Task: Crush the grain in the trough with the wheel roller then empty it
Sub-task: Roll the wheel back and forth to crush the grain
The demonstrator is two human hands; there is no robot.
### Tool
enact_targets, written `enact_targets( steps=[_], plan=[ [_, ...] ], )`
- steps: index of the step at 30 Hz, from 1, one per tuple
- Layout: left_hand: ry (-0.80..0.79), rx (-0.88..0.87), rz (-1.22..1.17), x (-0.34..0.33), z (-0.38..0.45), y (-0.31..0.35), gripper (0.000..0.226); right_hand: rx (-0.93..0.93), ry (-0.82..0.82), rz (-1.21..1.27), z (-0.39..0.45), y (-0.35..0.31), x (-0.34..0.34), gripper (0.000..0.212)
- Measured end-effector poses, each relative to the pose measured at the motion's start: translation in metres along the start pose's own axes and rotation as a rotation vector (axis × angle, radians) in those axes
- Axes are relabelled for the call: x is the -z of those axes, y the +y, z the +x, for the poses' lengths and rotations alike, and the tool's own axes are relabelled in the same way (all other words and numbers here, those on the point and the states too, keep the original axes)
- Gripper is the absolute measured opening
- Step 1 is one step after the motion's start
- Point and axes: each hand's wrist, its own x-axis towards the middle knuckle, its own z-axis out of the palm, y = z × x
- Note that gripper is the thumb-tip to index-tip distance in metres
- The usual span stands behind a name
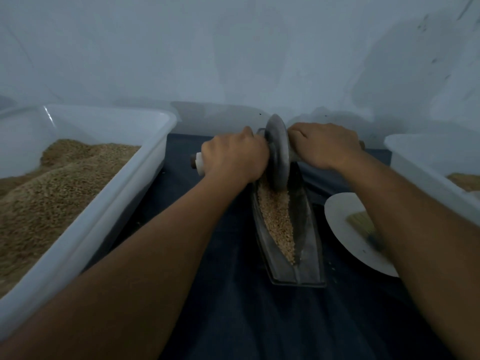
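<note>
A narrow metal trough (309,258) lies lengthwise on the dark cloth, holding a line of tan grain (278,216). A grey metal wheel roller (278,152) stands upright in the trough's far half, its rim down in the grain. My left hand (233,157) grips the axle handle on the wheel's left side; the handle's white end (199,163) sticks out past my fist. On the wheel's right side my right hand (324,144) grips the other handle, mostly hidden under my fingers.
A large white bin (145,183) full of tan grain stands at the left. Another white bin (420,162) with some grain is at the right. A white plate (340,216) with a brush (363,227) lies right of the trough. A pale wall rises close behind.
</note>
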Motion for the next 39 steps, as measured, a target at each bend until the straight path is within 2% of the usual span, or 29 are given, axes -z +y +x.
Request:
enact_targets(
  steps=[4,7,14,22,26,31,39],
  plan=[
    [0.104,-0.071,0.093,0.008,-0.017,0.01,0.026,0.016,-0.025,0.116,-0.006,0.008,-0.005,0.042],
    [0.105,-0.092,0.149,0.012,-0.021,0.019,0.026,0.024,-0.075,0.161,-0.012,0.018,-0.013,0.036],
    [0.152,-0.098,0.167,0.011,-0.032,0.019,0.019,-0.023,-0.03,0.224,-0.026,0.014,-0.012,0.055],
    [0.22,-0.175,0.149,0.01,-0.04,0.012,0.02,-0.062,0.022,0.171,-0.049,0.008,-0.011,0.054],
    [0.223,-0.179,0.118,0.009,-0.045,0.005,0.027,-0.055,0.114,0.138,-0.064,0.001,-0.011,0.052],
    [0.144,-0.189,0.043,0.015,-0.048,0.0,0.024,-0.07,0.147,0.08,-0.078,-0.007,-0.006,0.044],
    [0.13,-0.225,0.008,0.012,-0.056,-0.012,0.032,-0.052,0.276,-0.04,-0.099,-0.018,0.001,0.045]
  ],
)
